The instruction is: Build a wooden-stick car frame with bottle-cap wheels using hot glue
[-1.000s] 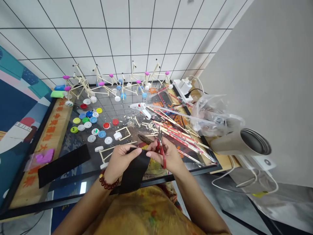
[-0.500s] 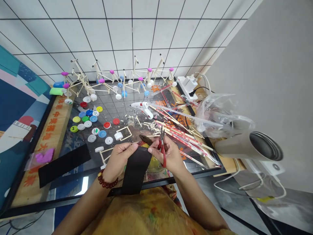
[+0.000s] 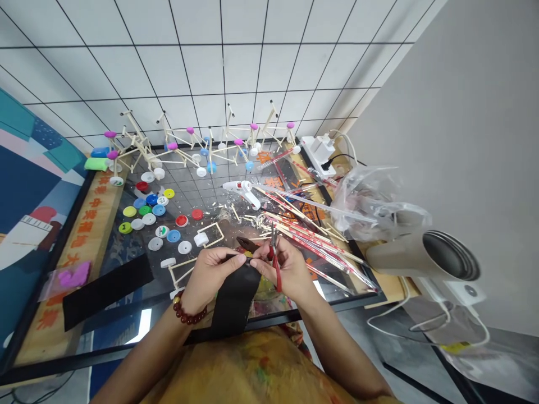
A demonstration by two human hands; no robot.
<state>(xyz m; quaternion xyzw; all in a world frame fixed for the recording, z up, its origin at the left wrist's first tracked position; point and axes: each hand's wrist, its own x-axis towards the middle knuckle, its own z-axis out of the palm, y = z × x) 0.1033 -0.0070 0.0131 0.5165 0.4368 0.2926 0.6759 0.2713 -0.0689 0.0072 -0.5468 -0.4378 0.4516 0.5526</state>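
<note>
A strip of black material (image 3: 236, 297), either fabric or paper, hangs down between my hands over the table's front edge. My left hand (image 3: 217, 275) pinches its upper edge between thumb and fingers, close to the right fingertips. With thumb and forefinger my right hand (image 3: 290, 269) grips the same edge. Red-handled scissors (image 3: 277, 264) are tucked in that right hand too, blades pointing away from me. Just beyond the fingers lie dark-jawed pliers (image 3: 247, 243), their handles largely hidden. A second black strip (image 3: 109, 290) rests flat at the left.
Bottle caps (image 3: 159, 210) and stick frames (image 3: 217, 234) lie left of centre. Stick models (image 3: 138, 140) line the wall. A white glue gun (image 3: 242, 191), wooden sticks (image 3: 311, 233) and scraps lie beyond my hands. At right are a power strip (image 3: 320, 151), plastic bag (image 3: 366, 196) and stacked cups (image 3: 404, 255).
My fingertips have come closer together along the strip's upper edge, the left thumb shifting right. A pale stick end seen above the left thumb no longer shows. The view has tilted slightly.
</note>
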